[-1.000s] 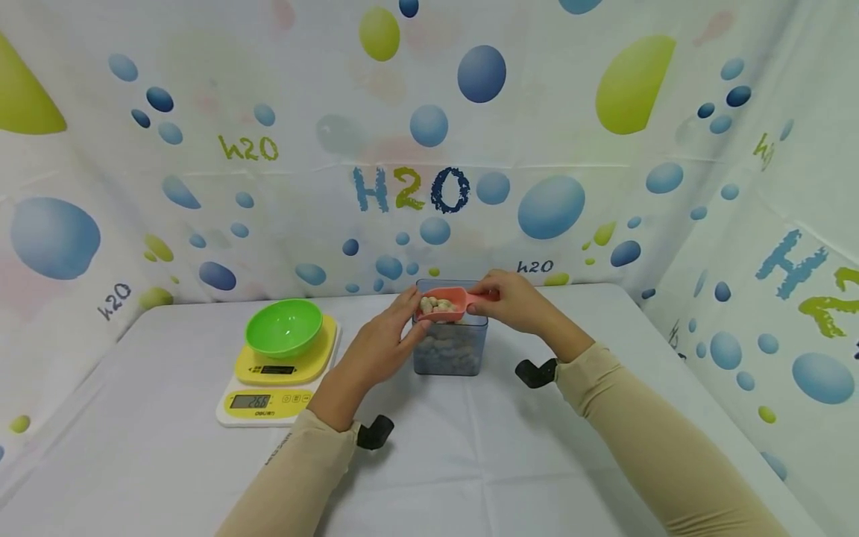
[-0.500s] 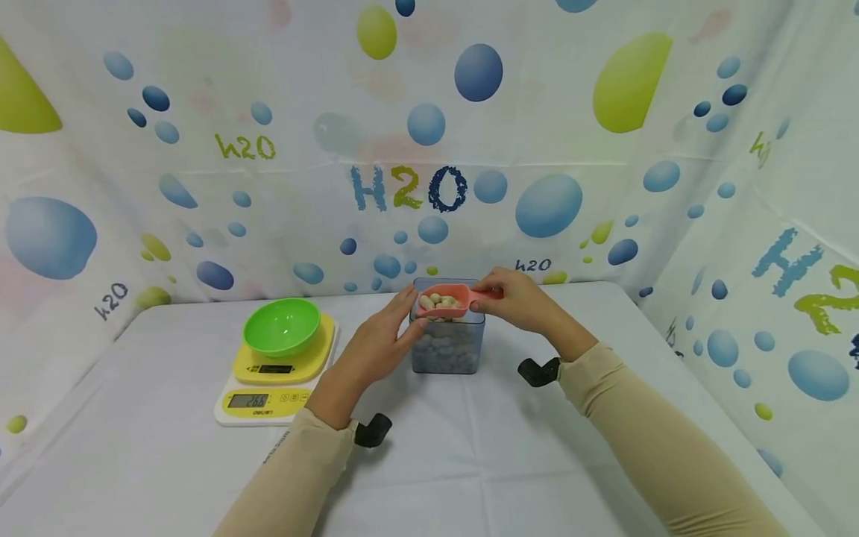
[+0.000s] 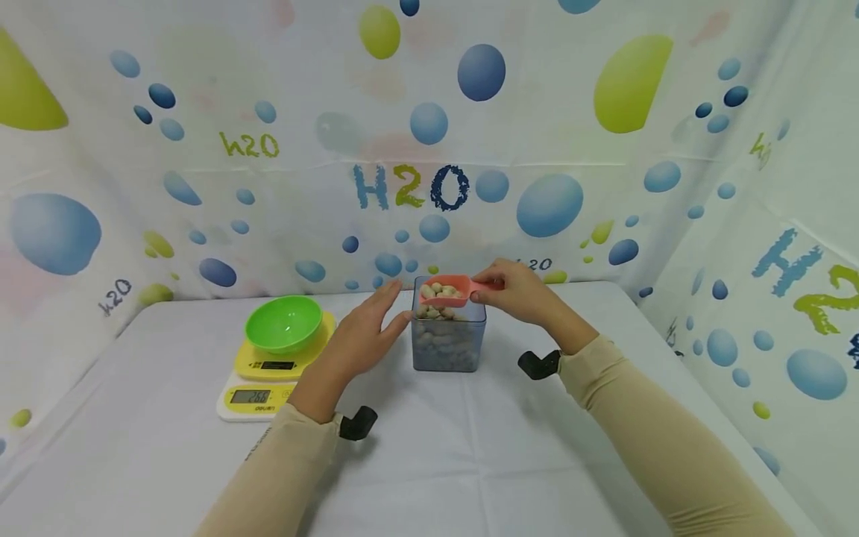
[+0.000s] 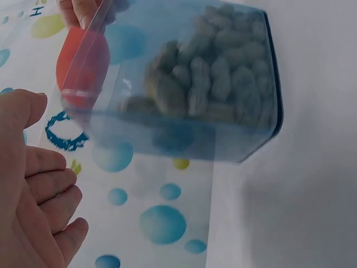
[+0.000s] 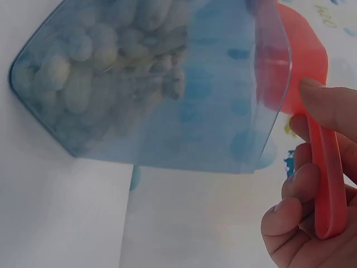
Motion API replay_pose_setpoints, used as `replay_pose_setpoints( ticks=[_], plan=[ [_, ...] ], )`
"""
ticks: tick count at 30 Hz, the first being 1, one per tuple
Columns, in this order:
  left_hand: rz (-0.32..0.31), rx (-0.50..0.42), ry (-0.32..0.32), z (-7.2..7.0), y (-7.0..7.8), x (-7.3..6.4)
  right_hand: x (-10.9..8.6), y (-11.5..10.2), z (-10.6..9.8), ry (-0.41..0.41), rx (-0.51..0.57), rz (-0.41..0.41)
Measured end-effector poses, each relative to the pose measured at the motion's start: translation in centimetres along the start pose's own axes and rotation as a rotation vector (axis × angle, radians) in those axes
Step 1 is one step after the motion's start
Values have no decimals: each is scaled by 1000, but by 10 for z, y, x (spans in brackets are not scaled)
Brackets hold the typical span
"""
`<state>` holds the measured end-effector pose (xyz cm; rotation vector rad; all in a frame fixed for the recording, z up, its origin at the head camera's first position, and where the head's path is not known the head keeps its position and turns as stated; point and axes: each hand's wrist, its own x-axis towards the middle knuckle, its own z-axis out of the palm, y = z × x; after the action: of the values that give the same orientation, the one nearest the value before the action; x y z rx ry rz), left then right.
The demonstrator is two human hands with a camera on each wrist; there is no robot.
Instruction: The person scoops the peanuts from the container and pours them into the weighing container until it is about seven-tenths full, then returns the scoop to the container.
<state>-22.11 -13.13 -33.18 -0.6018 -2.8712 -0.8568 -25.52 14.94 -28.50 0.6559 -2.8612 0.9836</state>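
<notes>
My right hand (image 3: 520,293) grips the handle of a coral-pink scoop (image 3: 463,287), its thumb along the neck in the right wrist view. The scoop is level above the mouth of a clear bluish plastic container (image 3: 447,352). Several shelled-looking pale peanuts (image 3: 439,290) lie in the scoop's bowl. Through the container's walls more peanuts in their shells (image 4: 212,72) show, filling its lower part. To the container's left, my left hand (image 3: 359,337) is held with fingers extended and nothing in it, a small gap away from the wall.
A yellow and white kitchen scale (image 3: 268,409) sits left of the container, its display lit with digits. On its platform stands a bright green bowl (image 3: 284,326). A white cloth (image 3: 429,455) covers the table, and a patterned curtain (image 3: 288,89) hangs behind.
The scoop with its peanuts has risen slightly over the container. My left hand has drawn away from the scoop and container rim, toward the left.
</notes>
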Motion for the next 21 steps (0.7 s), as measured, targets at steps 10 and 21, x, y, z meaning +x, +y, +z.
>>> replay_pose_setpoints(
  ticks=[10, 21],
  plan=[
    [-99, 50, 26, -36, -34, -25, 12, -16, 4, -6, -17, -9],
    [-179, 71, 39, -66, -72, -61, 25, -37, 14, -22, 9, -45]
  ],
)
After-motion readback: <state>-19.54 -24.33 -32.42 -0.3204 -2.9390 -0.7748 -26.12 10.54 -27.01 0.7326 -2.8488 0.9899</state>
